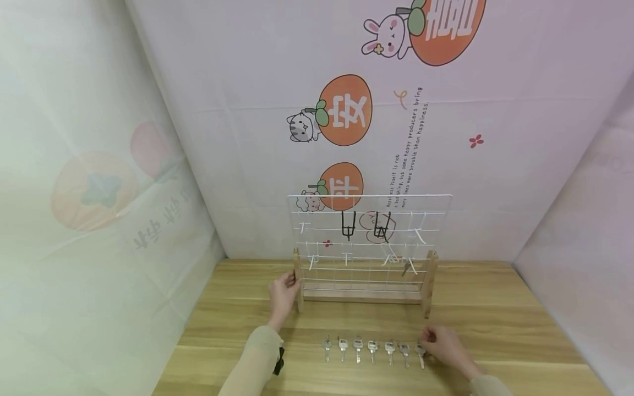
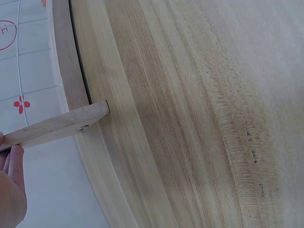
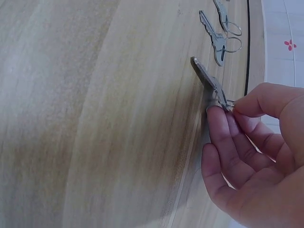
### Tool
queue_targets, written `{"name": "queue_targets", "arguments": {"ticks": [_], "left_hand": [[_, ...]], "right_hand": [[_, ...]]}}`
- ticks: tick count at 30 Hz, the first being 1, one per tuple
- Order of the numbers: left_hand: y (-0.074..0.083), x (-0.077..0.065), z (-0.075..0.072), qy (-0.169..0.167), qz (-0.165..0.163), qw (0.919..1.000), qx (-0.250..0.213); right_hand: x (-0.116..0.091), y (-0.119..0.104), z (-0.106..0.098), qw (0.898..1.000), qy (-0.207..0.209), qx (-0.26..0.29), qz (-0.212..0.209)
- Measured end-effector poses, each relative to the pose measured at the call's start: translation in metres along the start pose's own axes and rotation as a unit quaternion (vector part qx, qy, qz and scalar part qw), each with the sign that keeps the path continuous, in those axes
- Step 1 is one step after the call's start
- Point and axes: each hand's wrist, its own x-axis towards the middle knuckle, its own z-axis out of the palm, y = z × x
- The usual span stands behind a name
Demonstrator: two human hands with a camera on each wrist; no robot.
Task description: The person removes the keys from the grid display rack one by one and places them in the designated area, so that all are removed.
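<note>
My left hand (image 1: 284, 294) holds the left wooden upright (image 1: 298, 280) of a white wire grid rack (image 1: 366, 269). In the left wrist view, fingers (image 2: 16, 164) lie against that wooden upright (image 2: 57, 126). At the right end of a row of silver keys (image 1: 372, 352), my right hand (image 1: 446, 347) pinches the ring of the last key (image 1: 421, 355). The right wrist view shows this key (image 3: 209, 83) tilted, its ring between thumb and fingertips (image 3: 217, 114). A neighbouring key (image 3: 216, 42) with its ring lies flat beside it.
White hooks (image 1: 418, 234) and two black hooks (image 1: 348, 225) hang on the grid. A key (image 1: 406, 268) hangs at its lower right. The rack's wooden base (image 1: 361, 295) stands on the wood-grain table (image 1: 238, 308), before a printed cloth wall (image 1: 257, 165).
</note>
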Motion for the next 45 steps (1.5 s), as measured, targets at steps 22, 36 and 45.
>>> {"name": "queue_targets", "arguments": {"ticks": [22, 36, 45], "left_hand": [[-0.0036, 0.0015, 0.0005, -0.003, 0.011, 0.9999, 0.000], [-0.0036, 0.0016, 0.0005, 0.001, 0.015, 0.9999, -0.004], [-0.0039, 0.0016, 0.0005, -0.001, 0.010, 0.9999, -0.006]], "right_hand": [[0.0033, 0.0032, -0.0002, 1.000, -0.013, -0.015, -0.006], [0.0040, 0.0039, -0.0004, 1.000, -0.016, -0.026, -0.009], [0.0012, 0.0046, -0.0048, 0.998, -0.020, -0.033, -0.050]]}}
